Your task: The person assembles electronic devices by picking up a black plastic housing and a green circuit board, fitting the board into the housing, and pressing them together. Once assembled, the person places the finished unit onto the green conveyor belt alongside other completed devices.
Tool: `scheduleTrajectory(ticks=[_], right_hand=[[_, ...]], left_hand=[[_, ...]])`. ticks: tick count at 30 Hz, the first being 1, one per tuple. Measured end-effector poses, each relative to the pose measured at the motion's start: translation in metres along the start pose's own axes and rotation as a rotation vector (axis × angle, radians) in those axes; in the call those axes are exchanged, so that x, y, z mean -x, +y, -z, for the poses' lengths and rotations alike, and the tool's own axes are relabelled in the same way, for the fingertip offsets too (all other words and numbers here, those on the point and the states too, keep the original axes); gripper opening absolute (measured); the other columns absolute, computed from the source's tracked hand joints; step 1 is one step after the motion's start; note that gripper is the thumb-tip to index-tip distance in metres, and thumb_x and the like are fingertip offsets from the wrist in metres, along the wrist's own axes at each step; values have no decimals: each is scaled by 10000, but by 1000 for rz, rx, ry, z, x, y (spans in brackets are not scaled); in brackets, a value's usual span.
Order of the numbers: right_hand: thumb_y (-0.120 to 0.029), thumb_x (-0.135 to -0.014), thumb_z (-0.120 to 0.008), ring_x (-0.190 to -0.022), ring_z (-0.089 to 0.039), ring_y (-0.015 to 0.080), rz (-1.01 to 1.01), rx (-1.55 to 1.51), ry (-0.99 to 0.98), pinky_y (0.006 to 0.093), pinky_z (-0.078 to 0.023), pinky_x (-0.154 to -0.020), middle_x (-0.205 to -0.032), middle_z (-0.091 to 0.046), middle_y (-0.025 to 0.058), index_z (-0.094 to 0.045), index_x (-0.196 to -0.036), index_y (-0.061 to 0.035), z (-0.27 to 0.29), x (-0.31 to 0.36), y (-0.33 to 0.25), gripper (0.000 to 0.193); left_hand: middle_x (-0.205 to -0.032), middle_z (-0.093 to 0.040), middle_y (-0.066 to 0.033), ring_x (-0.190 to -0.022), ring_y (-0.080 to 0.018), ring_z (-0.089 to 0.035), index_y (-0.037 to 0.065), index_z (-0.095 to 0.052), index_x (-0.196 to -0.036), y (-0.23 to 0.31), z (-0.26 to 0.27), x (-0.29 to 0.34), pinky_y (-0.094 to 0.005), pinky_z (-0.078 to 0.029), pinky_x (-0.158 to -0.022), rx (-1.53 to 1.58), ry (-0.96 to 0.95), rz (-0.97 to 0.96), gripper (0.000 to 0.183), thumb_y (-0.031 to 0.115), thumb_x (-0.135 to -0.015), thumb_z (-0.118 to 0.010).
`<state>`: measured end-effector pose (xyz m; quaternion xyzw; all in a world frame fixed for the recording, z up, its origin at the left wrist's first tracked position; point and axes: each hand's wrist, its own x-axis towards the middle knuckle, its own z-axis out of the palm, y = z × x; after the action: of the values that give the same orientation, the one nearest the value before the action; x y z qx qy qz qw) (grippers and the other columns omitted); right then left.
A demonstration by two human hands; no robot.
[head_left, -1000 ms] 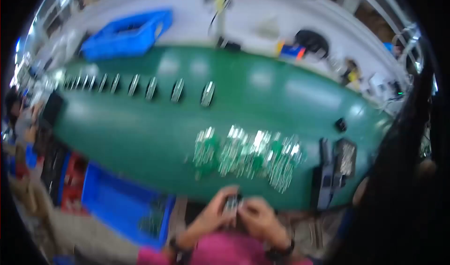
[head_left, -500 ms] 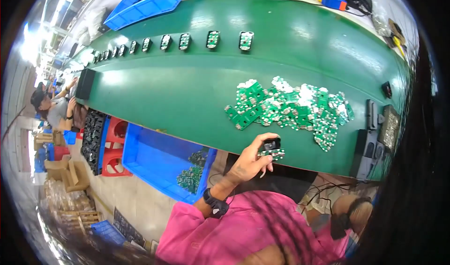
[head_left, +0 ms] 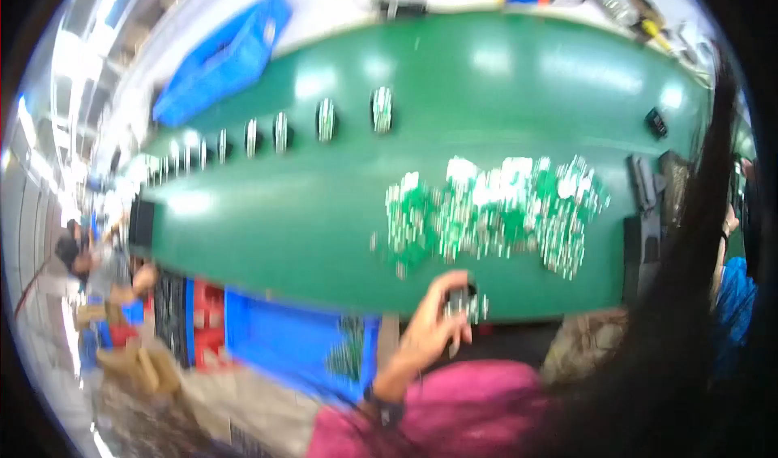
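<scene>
My left hand (head_left: 425, 330) is at the near edge of the green table, fingers closed around a small black plastic housing (head_left: 472, 290). A small circuit board (head_left: 480, 308) is pinched in the same hand, against the housing. Just beyond the hand spreads a heap of green circuit boards (head_left: 442, 223). Farther back, a row of black housings with boards in them (head_left: 382, 110) runs off to the left. Motion blur hides fine detail. No part of my right hand can be seen.
Beyond the table's back edge sits a blue bin (head_left: 219, 69). Below the near edge is a larger blue crate (head_left: 284, 340) with boards inside. Dark devices (head_left: 642, 184) stand at the right end, a black box (head_left: 143, 223) at the left. Other people show at both sides.
The whole view has shifted and blurred, with the table lower in the picture. My left hand still holds the housing and board. A person in blue now shows at the far right.
</scene>
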<state>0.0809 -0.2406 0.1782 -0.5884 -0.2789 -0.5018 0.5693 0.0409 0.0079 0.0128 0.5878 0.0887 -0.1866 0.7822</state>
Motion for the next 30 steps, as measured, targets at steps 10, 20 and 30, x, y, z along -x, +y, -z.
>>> scheduleTrajectory(ticks=[10,20,30], right_hand=[[-195,-962,-550,-1148,-414,242,-153,88,33,422,-391,-907,-1280,-456,153,-448,-1251,31,4,-6,-9,380],[-147,-955,-552,-1022,-463,206,-549,128,-120,373,-418,-815,-1165,-506,137,-498,-1151,27,29,0,-21,268],[-99,-947,-554,-896,-511,170,-778,181,-131,325,-446,-722,-1049,-557,121,-549,-1052,23,36,26,-14,161]], left_hand=[[-1253,-571,-204,-684,-191,-623,16,-326,-1405,6,-4,4,-257,-504,-531,45,1,1,575,8,-859,-507],[-1185,-553,-150,-686,-175,-649,58,-354,-1416,18,-3,1,-247,-527,-540,137,-17,-6,552,-63,-899,-503],[-1180,-569,-146,-700,-168,-652,69,-341,-1430,4,-2,-2,-245,-545,-566,128,-45,-4,570,-37,-899,-521]])
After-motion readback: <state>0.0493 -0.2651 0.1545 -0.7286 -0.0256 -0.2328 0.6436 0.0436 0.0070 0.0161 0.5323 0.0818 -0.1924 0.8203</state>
